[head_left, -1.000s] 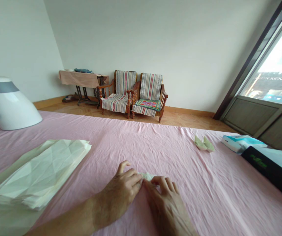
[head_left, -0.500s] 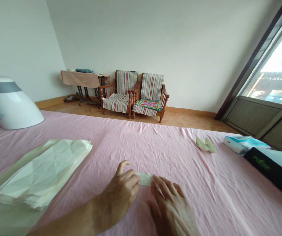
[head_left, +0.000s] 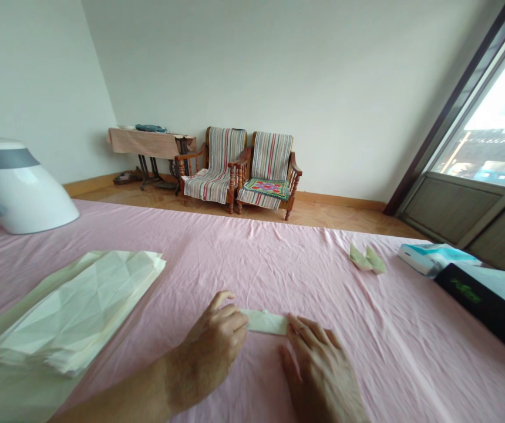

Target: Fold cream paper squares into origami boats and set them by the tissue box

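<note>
A small folded strip of pale paper [head_left: 266, 321] lies on the pink cloth [head_left: 279, 258] near the front edge. My left hand [head_left: 215, 343] curls its fingers onto the strip's left end and pins it down. My right hand [head_left: 320, 367] lies with its fingers stretched flat, the tips pressing on the strip's right end. A thick stack of creased pale paper sheets [head_left: 65, 311] sits to the left of my left hand. A finished folded paper shape [head_left: 366, 258] rests farther back on the right.
A white kettle [head_left: 14, 185] stands at the far left. A blue-and-white box [head_left: 435, 258] and a black box [head_left: 490, 302] lie at the right edge. Two striped wooden chairs [head_left: 243, 170] and a small table [head_left: 147, 141] stand by the far wall.
My right hand has slid to the right along the paper, uncovering more of the strip. My left hand stays on the left end.
</note>
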Demonstrator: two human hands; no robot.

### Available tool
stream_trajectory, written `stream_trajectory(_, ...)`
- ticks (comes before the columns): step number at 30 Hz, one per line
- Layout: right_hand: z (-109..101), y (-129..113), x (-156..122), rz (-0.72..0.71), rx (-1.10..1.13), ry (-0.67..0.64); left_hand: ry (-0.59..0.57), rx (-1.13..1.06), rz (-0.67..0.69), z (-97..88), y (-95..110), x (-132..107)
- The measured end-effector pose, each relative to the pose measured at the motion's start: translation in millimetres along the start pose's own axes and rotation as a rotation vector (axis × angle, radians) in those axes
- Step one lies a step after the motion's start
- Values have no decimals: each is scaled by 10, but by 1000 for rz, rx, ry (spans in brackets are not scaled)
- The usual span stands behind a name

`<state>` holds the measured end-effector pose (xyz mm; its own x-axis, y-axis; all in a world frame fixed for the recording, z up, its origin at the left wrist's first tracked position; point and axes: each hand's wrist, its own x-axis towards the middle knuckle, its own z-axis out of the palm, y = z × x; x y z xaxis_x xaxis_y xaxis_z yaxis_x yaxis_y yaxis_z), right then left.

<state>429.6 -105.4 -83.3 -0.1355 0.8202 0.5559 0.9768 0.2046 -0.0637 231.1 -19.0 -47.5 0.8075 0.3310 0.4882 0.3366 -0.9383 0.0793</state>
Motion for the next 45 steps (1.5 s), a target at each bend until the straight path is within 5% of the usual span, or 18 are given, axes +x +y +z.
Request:
stream_trajectory(14,-16,23,70,151,263,1,6,-86,-144,-79,64,25)
stream_trajectory(24,-102,-81,68,82,318,34,4,-148,8,-127,96,50)
stream_trajectory(31,-191,-155,84,31,429,67,-17,-182,-12,-101,84,53)
stream_trajectory(36,-230,-143,104,146,562,124,-2,-199,-4,-83,38,56)
stream_trajectory(45,-48,-42,102,37,503,-77,-102,-190,23,-83,13,62)
